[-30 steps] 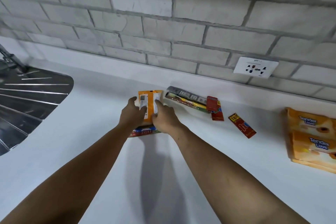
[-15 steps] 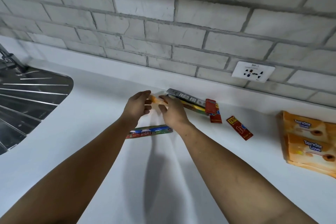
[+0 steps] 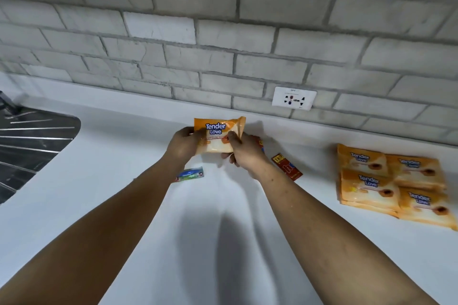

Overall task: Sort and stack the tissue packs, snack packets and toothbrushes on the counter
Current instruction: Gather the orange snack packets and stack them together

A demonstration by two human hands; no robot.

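The tissue pack (image 3: 218, 135) is now raised upright between both hands — its printed front showing; earlier it lay flat.

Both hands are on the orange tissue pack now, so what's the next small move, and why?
Probably carry the tissue pack, pinched between left hand and right hand, rightward to the group of matching packs on the counter and set it there. The print matches, and the toothbrush and red snack packet are other kinds.

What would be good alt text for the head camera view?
Both hands, left hand and right hand, hold up an orange tissue pack above a white counter. More tissue packs lie at right.
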